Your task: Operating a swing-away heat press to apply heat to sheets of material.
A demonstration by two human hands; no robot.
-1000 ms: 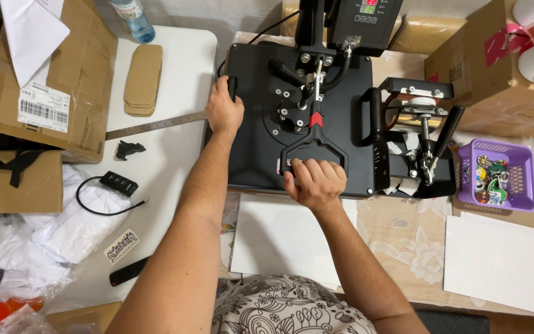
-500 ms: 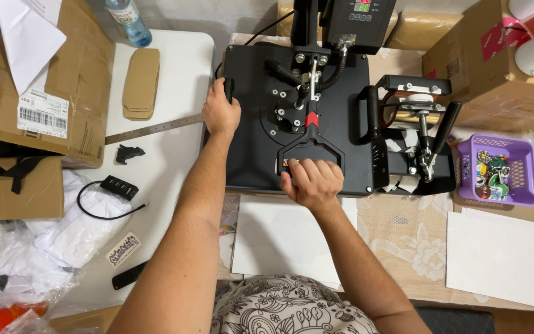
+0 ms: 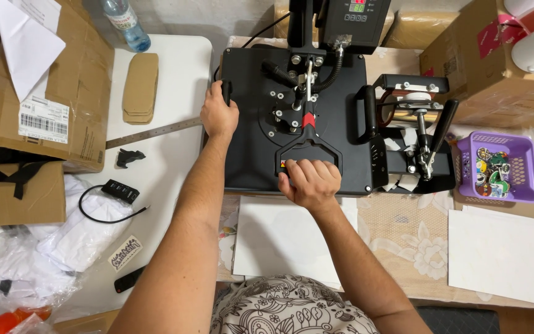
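Black heat press (image 3: 261, 142) sits on counter (image 3: 174, 80), plate down. Right hand (image 3: 309, 182) fingers (image 3: 301, 170) closed over front loop handle (image 3: 307, 148). Left hand (image 3: 219, 116) fingers wrapped around press's left side grip (image 3: 226, 91). Purple basket (image 3: 526, 167) well right.

White table (image 3: 180, 68), floral tablecloth (image 3: 403, 241) alongside

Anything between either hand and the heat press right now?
Nothing visible. The right hand grips the front handle of the black heat press; the left hand holds its left side grip.
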